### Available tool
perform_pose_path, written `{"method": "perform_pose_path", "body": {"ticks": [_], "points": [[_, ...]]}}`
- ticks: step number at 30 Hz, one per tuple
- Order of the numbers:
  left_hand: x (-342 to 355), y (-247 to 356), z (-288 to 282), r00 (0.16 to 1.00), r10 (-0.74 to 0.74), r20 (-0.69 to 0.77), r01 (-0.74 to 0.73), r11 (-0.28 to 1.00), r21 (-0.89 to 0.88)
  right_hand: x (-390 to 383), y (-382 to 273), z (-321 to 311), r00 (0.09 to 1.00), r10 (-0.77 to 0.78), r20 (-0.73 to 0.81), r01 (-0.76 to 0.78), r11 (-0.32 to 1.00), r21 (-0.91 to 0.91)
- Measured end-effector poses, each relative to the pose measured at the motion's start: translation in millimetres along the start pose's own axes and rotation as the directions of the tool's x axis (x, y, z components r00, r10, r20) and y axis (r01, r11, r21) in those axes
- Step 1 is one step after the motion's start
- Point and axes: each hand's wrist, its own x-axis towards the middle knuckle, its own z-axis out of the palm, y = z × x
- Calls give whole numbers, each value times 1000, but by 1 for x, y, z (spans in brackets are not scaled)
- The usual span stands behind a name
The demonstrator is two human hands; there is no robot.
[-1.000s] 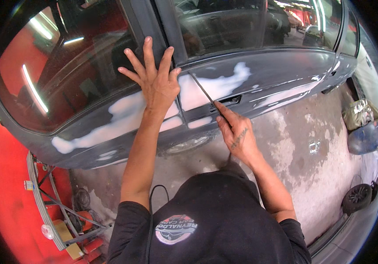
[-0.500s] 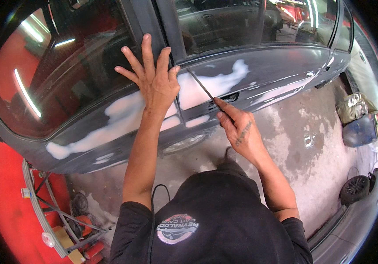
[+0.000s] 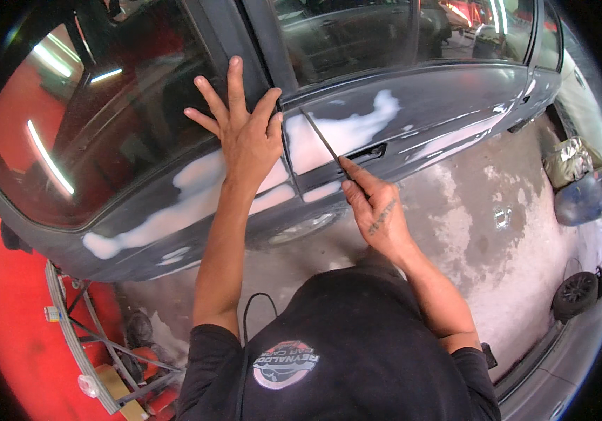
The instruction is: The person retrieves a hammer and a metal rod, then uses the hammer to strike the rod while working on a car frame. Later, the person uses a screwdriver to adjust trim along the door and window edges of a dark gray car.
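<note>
Head view: thin rod (image 3: 322, 136), aslant up-left from right grip (image 3: 378, 207)

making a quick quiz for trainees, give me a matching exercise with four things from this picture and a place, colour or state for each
1. left hand
2. right hand
3. shirt
4. wheel

A. near the picture's right edge
B. closed around a thin dark tool
C. spread wide over the car
D. black

Pairs: 1-C, 2-B, 3-D, 4-A
</note>
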Motion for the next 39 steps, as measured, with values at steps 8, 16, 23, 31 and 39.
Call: {"method": "perform_pose_path", "body": {"ticks": [8, 16, 23, 31, 39], "points": [[-3, -10, 5, 992, 119, -44, -118, 993, 23, -2, -4, 0, 999, 34, 9, -34, 999, -25], [2, -14, 7, 977, 204, -58, -202, 979, 34, -3, -2, -3, 1000, 23, 21, -23, 999, -25], [3, -13, 4, 980, 194, -42, -193, 981, 30, -2, 2, -3, 1000, -3, -7, 3, 1000, -2], [6, -7, 1, 986, 165, 2, -165, 986, 32, -1, 16, -3, 999, -44, -9, 44, 999, 11], [6, -3, 8, 984, 157, -83, -147, 982, 122, -1, 30, 6, 997, -73, -20, 75, 989, 124]]}}
